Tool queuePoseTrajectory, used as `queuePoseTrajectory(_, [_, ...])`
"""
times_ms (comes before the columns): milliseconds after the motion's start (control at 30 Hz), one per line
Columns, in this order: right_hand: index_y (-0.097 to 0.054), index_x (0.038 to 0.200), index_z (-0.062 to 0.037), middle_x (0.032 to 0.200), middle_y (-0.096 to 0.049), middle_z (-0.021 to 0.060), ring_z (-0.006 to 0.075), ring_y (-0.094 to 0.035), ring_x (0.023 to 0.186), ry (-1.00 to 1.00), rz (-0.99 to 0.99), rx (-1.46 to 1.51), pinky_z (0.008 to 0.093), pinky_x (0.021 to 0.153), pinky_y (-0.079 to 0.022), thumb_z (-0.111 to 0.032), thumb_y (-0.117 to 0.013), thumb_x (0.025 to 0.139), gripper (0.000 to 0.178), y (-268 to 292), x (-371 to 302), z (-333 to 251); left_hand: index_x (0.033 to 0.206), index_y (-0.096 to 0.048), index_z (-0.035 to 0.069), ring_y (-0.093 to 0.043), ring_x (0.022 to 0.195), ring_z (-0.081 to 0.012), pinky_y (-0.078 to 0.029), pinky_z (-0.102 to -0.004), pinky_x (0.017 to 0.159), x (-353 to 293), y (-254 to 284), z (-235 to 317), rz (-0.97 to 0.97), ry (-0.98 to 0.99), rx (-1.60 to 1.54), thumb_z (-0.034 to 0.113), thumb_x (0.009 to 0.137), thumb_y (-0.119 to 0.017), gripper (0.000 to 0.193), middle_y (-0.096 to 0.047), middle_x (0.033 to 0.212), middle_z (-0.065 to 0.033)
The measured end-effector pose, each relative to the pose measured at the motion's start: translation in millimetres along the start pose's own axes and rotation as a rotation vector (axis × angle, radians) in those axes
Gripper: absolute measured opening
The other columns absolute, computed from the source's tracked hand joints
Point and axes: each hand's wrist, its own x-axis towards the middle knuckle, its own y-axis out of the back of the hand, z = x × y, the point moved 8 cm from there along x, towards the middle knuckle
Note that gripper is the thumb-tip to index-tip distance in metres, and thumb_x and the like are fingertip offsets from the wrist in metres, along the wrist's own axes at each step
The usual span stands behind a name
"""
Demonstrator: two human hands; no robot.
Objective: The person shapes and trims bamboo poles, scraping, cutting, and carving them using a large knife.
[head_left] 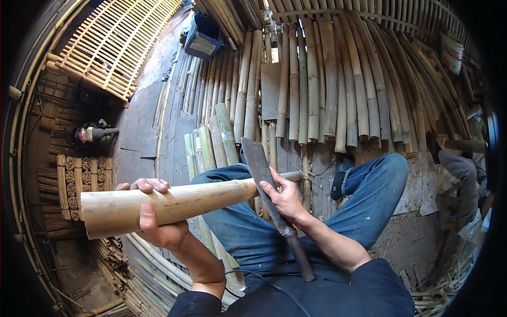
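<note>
Knife (257,165) across path along bamboo (195,199)

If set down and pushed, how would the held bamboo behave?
Held bamboo: probably stiff; no sag shows along its length. Might roll, since its visible side is rounded, perhaps in a curve, as the end by the left hand looks wider. Its smooth skin may slip easily.

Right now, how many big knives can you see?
1. The knife is in the right hand, its blade crossing over the bamboo pole that the left hand holds. Others could be hidden in the dark corners.
</note>
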Motion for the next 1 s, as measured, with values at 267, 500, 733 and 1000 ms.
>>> queuePoseTrajectory(267, [-0.026,0.146,0.0161,0.144,-0.048,0.0186,0.0139,-0.052,0.123,-0.054,-0.050,0.162,0.0246,0.105,-0.042,-0.016,-0.065,0.098,0.070,-15.0,-16.6,-16.2,0.131,-0.039,0.004,-0.056,0.087,-0.0211,-0.044,-0.0397,0.084,-2.6,-3.2,5.5,-0.132,-0.029,-0.031,0.012,0.082,-0.054,0.052,-0.054,0.096,-0.0102])
queuePoseTrajectory(500, [-0.034,0.148,0.0077,0.148,-0.045,0.0144,0.0143,-0.041,0.134,-0.051,-0.261,0.186,0.0287,0.114,-0.030,-0.018,-0.065,0.097,0.065,-52.5,-40.6,-53.8,0.131,-0.039,0.002,-0.055,0.085,-0.0203,-0.045,-0.0379,0.083,0.1,2.0,5.7,-0.062,-0.051,-0.006,0.013,0.081,-0.055,0.054,-0.053,0.097,-0.0109])
queuePoseTrajectory(733, [-0.031,0.146,0.0148,0.143,-0.049,0.0186,0.0158,-0.049,0.127,0.022,-0.057,0.208,0.0273,0.110,-0.037,-0.015,-0.065,0.097,0.067,-17.3,-21.6,-54.8,0.129,-0.040,-0.002,-0.052,0.093,-0.0228,-0.048,-0.0396,0.085,4.9,3.7,6.1,-0.280,-0.055,-0.132,0.019,0.074,-0.063,0.063,-0.049,0.104,-0.0144])
queuePoseTrajectory(1000, [-0.031,0.145,0.0159,0.139,-0.052,0.0209,0.0159,-0.051,0.124,0.070,0.025,0.059,0.0270,0.108,-0.037,-0.017,-0.066,0.097,0.068,7.1,-11.1,-14.1,0.141,-0.027,-0.005,-0.049,0.098,-0.0257,-0.046,-0.0403,0.094,0.8,32.8,11.4,-0.055,-0.164,-0.116,0.022,0.070,-0.059,0.083,-0.045,0.112,-0.0192])
